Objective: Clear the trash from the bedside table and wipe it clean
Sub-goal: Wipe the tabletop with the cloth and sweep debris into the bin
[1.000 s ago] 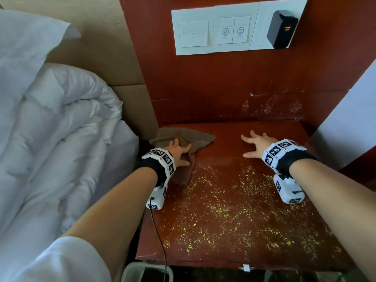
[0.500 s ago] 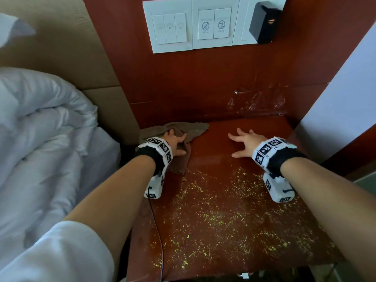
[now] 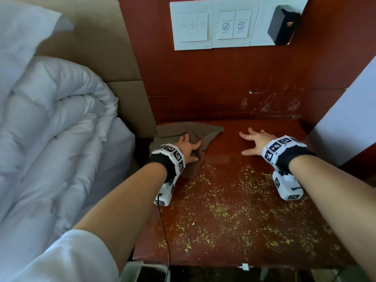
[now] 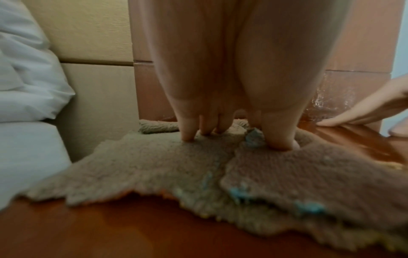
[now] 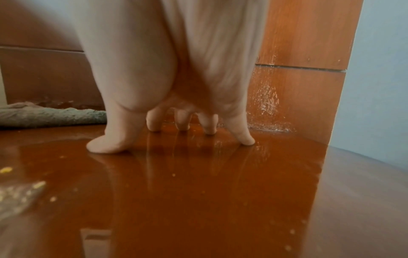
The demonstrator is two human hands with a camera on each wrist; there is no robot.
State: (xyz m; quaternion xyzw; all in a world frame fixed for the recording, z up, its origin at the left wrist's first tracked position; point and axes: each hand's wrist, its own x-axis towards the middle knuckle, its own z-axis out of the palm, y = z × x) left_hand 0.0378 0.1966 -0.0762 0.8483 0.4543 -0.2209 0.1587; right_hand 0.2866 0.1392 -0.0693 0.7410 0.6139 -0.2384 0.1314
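Brown cloth (image 3: 184, 132) lies bunched at the back-left corner of the worktop (image 3: 223, 257), one corner hanging twd the front under the wrist. L hand (image 3: 188, 147) is on top of it, fingers (image 4: 187, 129) bent down w/ tips pressed into the pile; thumb digs in too, gripping the fabric. Pale blue flecks show in the cloth in the left wrist view. R hand (image 3: 255, 142) is at the back-right of the worktop, well apart from the cloth, fingers (image 5: 154, 122) spread and arched, only the tips and thumb touching bare wood, holding nothing. Yellow crumbs (image 3: 219, 212) are scattered over the middle and front of the worktop, just beside the cloth's near edge; the back strip btwn the hands looks mostly free of them. Red-brown wall panel (image 3: 203, 82) stands behind, w/ white switch plates (image 3: 213, 24) and a black adapter (image 3: 281, 25) at their right end. White duvet (image 3: 50, 139) is piled to the left. Thin black cable (image 3: 164, 231) runs from the L wrist unit off the front edge.
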